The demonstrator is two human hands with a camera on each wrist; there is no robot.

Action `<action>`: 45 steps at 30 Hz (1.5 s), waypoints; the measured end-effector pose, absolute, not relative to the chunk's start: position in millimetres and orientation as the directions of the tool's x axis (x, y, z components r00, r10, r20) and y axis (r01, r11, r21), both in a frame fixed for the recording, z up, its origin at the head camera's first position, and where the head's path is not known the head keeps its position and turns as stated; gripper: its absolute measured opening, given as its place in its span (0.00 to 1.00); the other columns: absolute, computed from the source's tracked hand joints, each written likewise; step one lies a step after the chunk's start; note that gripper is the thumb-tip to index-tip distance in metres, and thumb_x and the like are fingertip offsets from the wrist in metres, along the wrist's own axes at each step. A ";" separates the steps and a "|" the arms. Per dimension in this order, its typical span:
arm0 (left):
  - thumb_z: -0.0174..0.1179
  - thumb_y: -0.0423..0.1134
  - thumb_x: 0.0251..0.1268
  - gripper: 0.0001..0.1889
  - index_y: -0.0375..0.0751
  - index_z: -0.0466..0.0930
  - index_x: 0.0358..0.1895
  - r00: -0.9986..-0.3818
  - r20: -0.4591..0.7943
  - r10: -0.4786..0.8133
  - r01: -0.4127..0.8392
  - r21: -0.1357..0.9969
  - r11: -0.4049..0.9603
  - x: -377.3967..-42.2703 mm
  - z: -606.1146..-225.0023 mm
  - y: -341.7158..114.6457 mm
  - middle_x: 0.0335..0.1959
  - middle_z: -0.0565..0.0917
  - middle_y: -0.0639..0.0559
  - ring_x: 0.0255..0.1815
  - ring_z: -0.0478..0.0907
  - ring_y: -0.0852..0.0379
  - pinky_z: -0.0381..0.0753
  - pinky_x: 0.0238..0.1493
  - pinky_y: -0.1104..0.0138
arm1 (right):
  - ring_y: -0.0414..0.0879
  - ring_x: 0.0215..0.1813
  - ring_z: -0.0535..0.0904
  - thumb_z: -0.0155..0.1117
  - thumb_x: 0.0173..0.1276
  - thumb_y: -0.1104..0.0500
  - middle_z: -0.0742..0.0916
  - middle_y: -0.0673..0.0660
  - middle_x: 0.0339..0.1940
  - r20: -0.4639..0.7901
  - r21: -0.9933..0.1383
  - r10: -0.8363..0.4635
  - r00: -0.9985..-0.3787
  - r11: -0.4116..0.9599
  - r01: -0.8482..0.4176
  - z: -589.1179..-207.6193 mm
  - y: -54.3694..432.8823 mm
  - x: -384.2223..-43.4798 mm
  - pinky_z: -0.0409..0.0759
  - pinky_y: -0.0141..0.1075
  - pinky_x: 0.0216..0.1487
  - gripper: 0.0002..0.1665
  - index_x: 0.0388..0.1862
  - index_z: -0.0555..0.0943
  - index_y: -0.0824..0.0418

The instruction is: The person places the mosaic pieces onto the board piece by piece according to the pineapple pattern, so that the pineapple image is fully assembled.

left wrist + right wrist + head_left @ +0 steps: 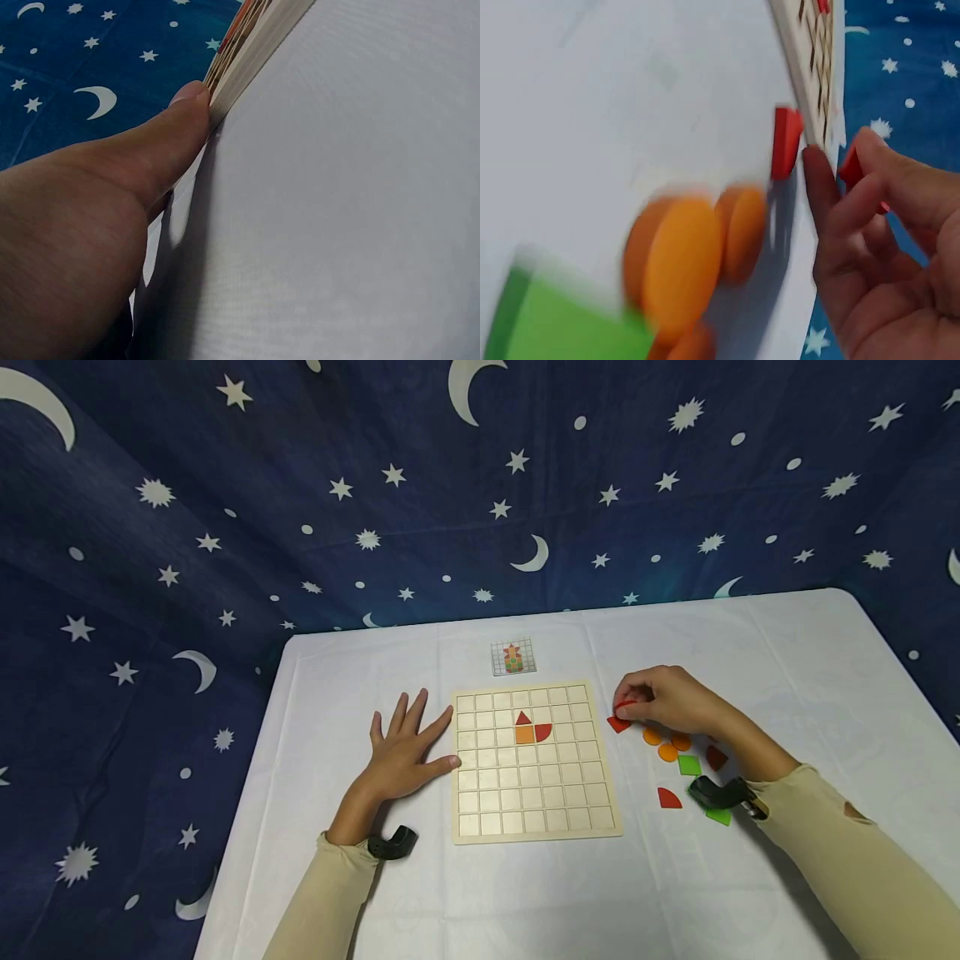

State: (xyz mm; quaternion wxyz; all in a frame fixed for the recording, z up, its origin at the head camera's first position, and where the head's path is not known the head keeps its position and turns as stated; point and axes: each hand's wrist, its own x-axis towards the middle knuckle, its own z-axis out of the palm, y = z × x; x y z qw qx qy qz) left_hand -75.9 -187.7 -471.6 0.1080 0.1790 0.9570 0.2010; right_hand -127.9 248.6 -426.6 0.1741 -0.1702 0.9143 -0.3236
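Observation:
My left hand (405,756) lies spread on the white table, its thumb touching the left edge of a wooden grid board (487,802). On the board sit a red triangle (522,718), an orange square (524,735) and a red quarter circle (543,732). To the right of the board, my right hand (667,697) pinches a red piece (851,166) between thumb and fingers; its full shape is hidden. Another red piece (785,142) is on the table right beside the fingertips.
Orange discs (667,752), green pieces (689,765) and red quarter circles (670,798) lie under and near the right forearm. A pattern card (513,657) with a small grid picture is behind the board. A dark blue star-and-moon cloth (420,510) hangs behind the table.

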 end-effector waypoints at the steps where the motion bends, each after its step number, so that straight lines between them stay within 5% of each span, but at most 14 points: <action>1: 0.61 0.66 0.65 0.44 0.61 0.55 0.82 -0.913 -0.135 0.385 0.299 0.424 0.855 -75.7 -471.6 -187.7 0.86 0.38 0.44 0.86 0.28 0.36 0.24 0.73 0.29 | 0.46 0.34 0.78 0.75 0.66 0.57 0.84 0.48 0.29 -0.200 -0.664 -0.423 -0.884 0.722 -0.195 -426.4 244.7 -128.2 0.78 0.32 0.38 0.04 0.38 0.87 0.49; 8: 0.60 0.67 0.66 0.44 0.62 0.54 0.82 -0.912 -0.152 0.380 0.286 0.427 0.858 -75.6 -471.0 -187.1 0.86 0.37 0.46 0.86 0.27 0.38 0.23 0.73 0.30 | 0.47 0.36 0.80 0.78 0.64 0.56 0.86 0.51 0.34 -0.182 -0.765 -0.404 -0.896 0.631 -0.129 -428.5 217.4 -129.2 0.77 0.32 0.36 0.12 0.41 0.82 0.53; 22: 0.60 0.67 0.66 0.44 0.63 0.53 0.82 -0.913 -0.157 0.377 0.280 0.432 0.857 -75.5 -470.4 -187.2 0.87 0.37 0.47 0.86 0.26 0.39 0.22 0.73 0.30 | 0.47 0.34 0.87 0.75 0.66 0.57 0.92 0.53 0.41 -0.225 -0.865 -0.461 -0.858 0.500 -0.041 -434.1 166.5 -129.5 0.85 0.36 0.37 0.13 0.49 0.91 0.57; 31: 0.60 0.68 0.66 0.44 0.63 0.54 0.82 -0.913 -0.149 0.379 0.282 0.439 0.853 -75.8 -470.2 -188.3 0.87 0.37 0.47 0.86 0.26 0.38 0.22 0.73 0.30 | 0.42 0.39 0.87 0.70 0.70 0.63 0.91 0.53 0.46 -0.164 -0.844 -0.565 -0.809 0.505 -0.182 -437.3 134.7 -127.3 0.83 0.36 0.44 0.15 0.54 0.89 0.55; 45: 0.60 0.68 0.65 0.44 0.63 0.54 0.81 -0.914 -0.151 0.377 0.279 0.441 0.853 -75.5 -468.8 -187.7 0.87 0.38 0.47 0.86 0.27 0.38 0.23 0.74 0.31 | 0.39 0.34 0.83 0.78 0.62 0.58 0.89 0.42 0.25 -0.130 -0.795 -0.531 -0.837 0.561 -0.232 -442.8 104.3 -126.7 0.79 0.38 0.42 0.03 0.31 0.90 0.49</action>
